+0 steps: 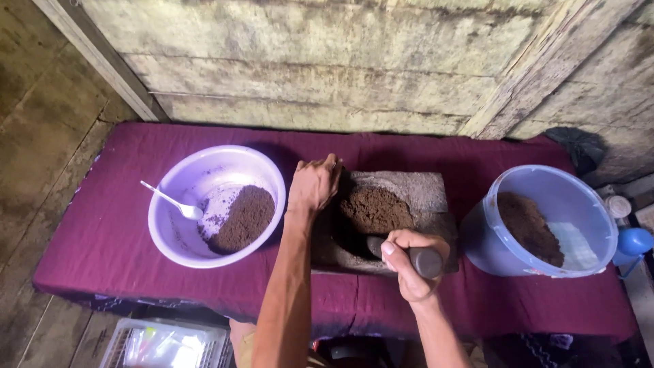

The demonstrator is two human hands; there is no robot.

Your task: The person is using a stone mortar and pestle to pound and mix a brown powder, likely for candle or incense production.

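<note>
A grey stone grinding slab [426,191] lies in the middle of the table with a mound of brown ground material [375,210] on it. My left hand [315,184] rests on the slab's left edge, fingers curled over it. My right hand [407,262] is closed around a dark cylindrical stone pestle [424,262] at the slab's near edge, its tip pointing toward the mound.
A lilac bowl [204,170] at left holds brown powder and a white spoon [172,201]. A blue bucket [579,197] at right holds more brown material. A maroon cloth [102,238] covers the table. Wooden plank wall behind; a plastic crate [167,344] below.
</note>
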